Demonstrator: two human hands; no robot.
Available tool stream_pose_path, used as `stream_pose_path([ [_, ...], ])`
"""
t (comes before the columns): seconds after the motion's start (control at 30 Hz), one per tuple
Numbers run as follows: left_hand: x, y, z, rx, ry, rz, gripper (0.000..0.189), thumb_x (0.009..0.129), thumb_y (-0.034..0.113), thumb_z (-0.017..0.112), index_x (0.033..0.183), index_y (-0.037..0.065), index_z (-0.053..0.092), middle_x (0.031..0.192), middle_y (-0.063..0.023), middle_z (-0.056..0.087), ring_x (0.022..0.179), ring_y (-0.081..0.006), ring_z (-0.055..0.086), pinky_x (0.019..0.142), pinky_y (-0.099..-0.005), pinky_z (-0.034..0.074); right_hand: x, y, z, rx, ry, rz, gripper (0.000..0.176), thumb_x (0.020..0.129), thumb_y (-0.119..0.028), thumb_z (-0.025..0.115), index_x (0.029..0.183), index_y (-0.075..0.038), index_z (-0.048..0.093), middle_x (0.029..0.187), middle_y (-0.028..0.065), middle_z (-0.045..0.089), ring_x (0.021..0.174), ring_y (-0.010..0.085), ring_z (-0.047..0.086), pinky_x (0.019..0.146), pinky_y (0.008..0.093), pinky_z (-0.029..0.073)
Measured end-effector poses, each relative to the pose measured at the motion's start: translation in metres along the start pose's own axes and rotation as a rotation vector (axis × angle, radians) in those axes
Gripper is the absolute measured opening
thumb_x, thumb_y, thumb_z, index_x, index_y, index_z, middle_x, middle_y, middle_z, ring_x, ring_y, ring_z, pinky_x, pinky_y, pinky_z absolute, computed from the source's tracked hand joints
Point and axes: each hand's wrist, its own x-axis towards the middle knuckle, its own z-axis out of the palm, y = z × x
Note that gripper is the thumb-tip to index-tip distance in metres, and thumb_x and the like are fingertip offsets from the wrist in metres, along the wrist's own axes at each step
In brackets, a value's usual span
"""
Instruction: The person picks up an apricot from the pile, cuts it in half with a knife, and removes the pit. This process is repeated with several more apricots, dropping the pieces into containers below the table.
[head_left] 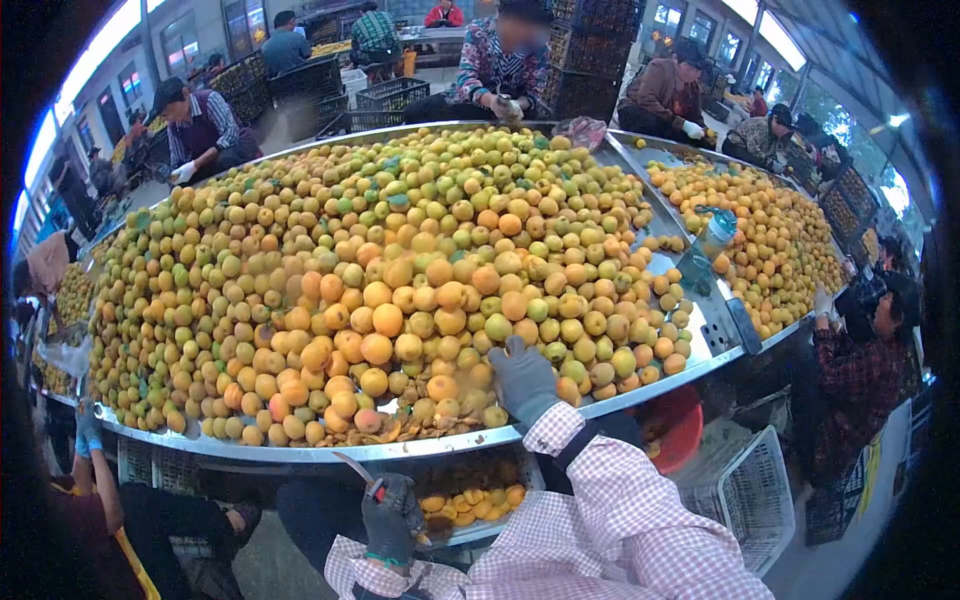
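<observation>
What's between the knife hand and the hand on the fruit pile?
Head view: the table rim and, below it, a tray of cut fruit.

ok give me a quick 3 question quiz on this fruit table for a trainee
1. True or false: the right hand rests on the fruit pile.
2. What does the left hand hold? A) a knife B) a bottle C) a crate
3. Fill in: both hands wear grey ____.

Key: 1 true; 2 A; 3 gloves
</observation>
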Motion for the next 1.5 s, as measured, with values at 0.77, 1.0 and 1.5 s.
stream_pose_path([
  [0.77,-0.042,0.000,-0.009,0.000,-0.580,-0.605,0.043,0.082,0.027,0.066,0.115,0.006,0.048,0.085,-0.0022,0.058,0.070,-0.0146,0.056,0.062,-0.0262,0.047,-0.152,-0.035,-0.051,2.395,-0.892,0.511,0.046,0.088,-0.016,0.055,0.130,-0.005,0.042,0.124,0.0088,0.048,0.109,0.0214,0.053,0.091,0.0331,0.044],
  [1.0,-0.042,0.021,0.006,0.486,-0.390,-0.184,0.028,0.083,0.017,0.063,0.106,0.005,0.052,0.078,-0.0039,0.052,0.064,-0.0106,0.049,0.054,-0.0251,0.042,-0.166,-0.025,-0.050,2.309,-0.726,0.432,0.040,0.093,-0.022,0.048,0.129,-0.009,0.035,0.125,0.0142,0.045,0.108,0.0261,0.054,0.087,0.0391,0.051],
  [1.5,-0.065,0.013,0.018,1.439,-0.330,0.699,0.028,0.080,0.025,0.061,0.101,0.007,0.059,0.073,-0.0146,0.063,0.062,-0.0335,0.062,0.052,-0.0428,0.048,-0.179,-0.059,-0.069,1.772,-0.669,0.351,0.033,0.078,-0.013,0.071,0.108,-0.005,0.059,0.110,0.0071,0.055,0.098,0.0159,0.054,0.087,0.0281,0.044],
])
